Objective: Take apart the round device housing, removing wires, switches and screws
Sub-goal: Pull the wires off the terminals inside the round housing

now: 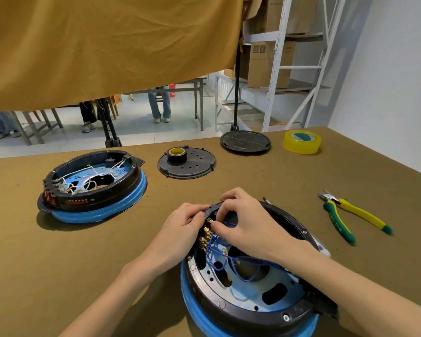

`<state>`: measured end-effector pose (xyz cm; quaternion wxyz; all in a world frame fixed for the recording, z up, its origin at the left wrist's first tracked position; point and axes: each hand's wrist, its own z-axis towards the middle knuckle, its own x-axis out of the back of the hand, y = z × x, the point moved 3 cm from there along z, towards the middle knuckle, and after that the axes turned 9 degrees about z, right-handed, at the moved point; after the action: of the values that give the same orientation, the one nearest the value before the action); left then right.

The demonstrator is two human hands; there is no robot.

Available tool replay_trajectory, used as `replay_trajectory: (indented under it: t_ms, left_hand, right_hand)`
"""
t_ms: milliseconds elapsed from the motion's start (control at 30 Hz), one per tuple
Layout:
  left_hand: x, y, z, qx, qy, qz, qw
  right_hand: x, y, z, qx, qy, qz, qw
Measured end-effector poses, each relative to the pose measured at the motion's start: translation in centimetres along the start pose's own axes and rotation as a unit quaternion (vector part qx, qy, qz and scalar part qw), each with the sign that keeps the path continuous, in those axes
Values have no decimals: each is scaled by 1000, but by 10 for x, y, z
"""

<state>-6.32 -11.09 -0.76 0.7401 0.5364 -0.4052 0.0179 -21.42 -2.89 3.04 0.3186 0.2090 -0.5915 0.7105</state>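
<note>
Your left hand (180, 224) grips the far rim of the round black-and-blue plastic housing (248, 288), which sits at the near edge of the olive table (58, 251). Your right hand (243, 222) reaches inside, fingers (219, 226) pinching at the brass switch terminals (206, 235) beside loose blue wires (238, 261). Yellow-green pliers (350, 215) lie to the right.

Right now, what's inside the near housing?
Inside the near housing: blue wires, brass terminals, a slotted blue plate. Both hands cover the switch area.
</note>
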Motion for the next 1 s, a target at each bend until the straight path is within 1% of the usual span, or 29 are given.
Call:
replay_trajectory:
  t_ms: [133, 267, 333, 400, 467, 567, 667, 767, 1000]
  left_hand:
    - [3, 1, -3, -13, -38, -15, 999]
    - [14, 2, -7, -16, -116, 12, 993]
    - [22, 3, -9, -18, -162, 14, 986]
    - [30, 4, -12, -20, -181, -8, 983]
    - [31, 1, -16, -15, -173, -32, 984]
    - [18, -7, -26, -6, -119, -85, 989]
    - [4, -12, -36, -15, -70, -114, 991]
    - [-3, -19, -40, -36, -50, -90, 994]
    - [-7, -28, -40, -48, -23, -41, 998]
  right_hand:
    - [1, -4, 3, -7, -15, -21, 1000]
    - [0, -6, 8, -13, -21, -42, 999]
    - [1, -7, 8, -14, -17, -31, 999]
    - [3, -9, 3, 10, 7, -4, 1000]
    - [2, -14, -5, 44, 2, 17, 999]
    - [-9, -21, -14, 59, -54, -1, 997]
    - [-13, -21, -14, 57, -40, -36, 997]
    - [-12, -19, -15, 75, -45, -33, 996]
    - [-13, -16, -18, 98, -71, -44, 992]
